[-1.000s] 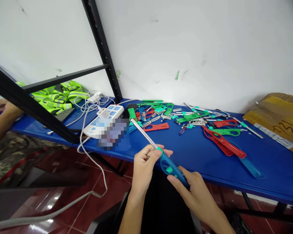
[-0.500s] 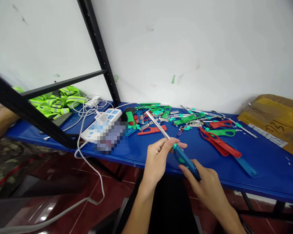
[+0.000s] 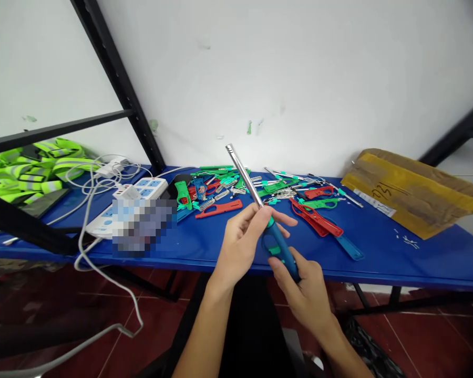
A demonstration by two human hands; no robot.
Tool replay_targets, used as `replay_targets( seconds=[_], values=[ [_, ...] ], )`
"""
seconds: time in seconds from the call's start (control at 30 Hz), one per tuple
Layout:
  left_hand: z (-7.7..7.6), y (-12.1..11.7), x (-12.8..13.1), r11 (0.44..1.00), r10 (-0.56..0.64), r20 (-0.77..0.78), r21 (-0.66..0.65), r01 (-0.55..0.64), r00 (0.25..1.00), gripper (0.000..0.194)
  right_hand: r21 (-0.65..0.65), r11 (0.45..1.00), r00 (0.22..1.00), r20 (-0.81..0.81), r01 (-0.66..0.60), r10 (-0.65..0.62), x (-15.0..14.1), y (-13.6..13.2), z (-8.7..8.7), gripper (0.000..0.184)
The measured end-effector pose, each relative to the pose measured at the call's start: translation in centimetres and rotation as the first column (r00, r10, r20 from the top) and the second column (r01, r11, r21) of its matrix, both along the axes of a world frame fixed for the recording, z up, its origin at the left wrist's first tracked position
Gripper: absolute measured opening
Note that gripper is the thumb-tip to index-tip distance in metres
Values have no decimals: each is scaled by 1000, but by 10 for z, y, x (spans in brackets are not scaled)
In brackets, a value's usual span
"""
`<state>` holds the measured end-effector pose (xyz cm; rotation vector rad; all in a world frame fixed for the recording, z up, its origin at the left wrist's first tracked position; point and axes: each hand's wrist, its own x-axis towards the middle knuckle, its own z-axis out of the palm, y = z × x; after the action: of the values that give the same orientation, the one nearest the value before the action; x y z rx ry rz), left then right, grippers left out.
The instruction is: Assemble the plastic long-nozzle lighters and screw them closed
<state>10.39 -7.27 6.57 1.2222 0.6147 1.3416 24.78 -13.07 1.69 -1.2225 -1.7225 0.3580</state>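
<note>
A long-necked gas lighter [image 3: 286, 257] with a blue handle, a green trigger and a metal tube is held between my two hands above the table's front edge. Its tube slants up to the left, tip toward the wall. My left hand [image 3: 242, 239] is closed where the tube meets the handle, thumb on top and some fingers extending past it. Around the handle's lower end my right hand [image 3: 305, 291] is closed. Behind them lie a red lighter half-shell [image 3: 219, 209], red handle shells [image 3: 317, 218], a blue shell [image 3: 349, 247] and several metal tubes with green parts [image 3: 276, 186].
On the left of the blue table [image 3: 205, 244] are a white power strip [image 3: 102, 223], a blurred-out object [image 3: 144, 228], tangled white cables [image 3: 89, 210] and yellow-green reflective straps [image 3: 35, 168]. A taped carton [image 3: 410, 199] lies right. A black shelf post [image 3: 114, 79] rises at left.
My view has swung right, so the table things sit further left and the other person's arm is out of sight. The lighter's tube points more steeply upward, both hands still on it.
</note>
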Motion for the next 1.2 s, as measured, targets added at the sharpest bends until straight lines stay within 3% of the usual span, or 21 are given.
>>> replay_targets(
  seconds=[0.17,0.3,0.43,0.53,0.67,0.8,0.9,1.0,1.1,1.2],
  values=[
    [0,4,19,996,-62,84,-55,67,995,55,137,975,970,142,178,-197,2,6,-10,50],
    [-4,-5,37,998,44,125,-48,-38,991,53,189,957,952,172,220,-253,2,3,-11,57],
    [-5,-15,41,988,152,49,-44,-150,987,47,207,952,952,158,226,-261,-1,-3,-8,51],
    [-6,-21,40,967,245,-94,-40,-250,965,48,180,949,952,121,259,-282,-5,-5,-11,46],
    [-10,-21,44,950,302,-217,-15,-312,928,51,65,966,966,34,252,-254,-6,-5,-16,38],
    [-20,-15,39,973,218,-169,-33,-227,961,50,-152,982,984,-121,112,-131,-3,1,-13,38],
    [-38,-12,22,994,70,-155,-74,-82,985,49,-330,940,930,-364,-84,-45,-1,8,-11,35],
    [-61,-20,6,986,76,-136,-139,-95,988,53,-368,871,754,-657,-326,4,-2,15,-15,48],
    [-79,-41,5,954,111,-104,-267,-135,988,60,-356,780,577,-817,-515,8,-5,18,-27,51],
    [-86,-62,8,926,83,-59,-364,-98,995,67,-427,642,540,-842,-637,-24,-14,17,-44,65]
  ],
)
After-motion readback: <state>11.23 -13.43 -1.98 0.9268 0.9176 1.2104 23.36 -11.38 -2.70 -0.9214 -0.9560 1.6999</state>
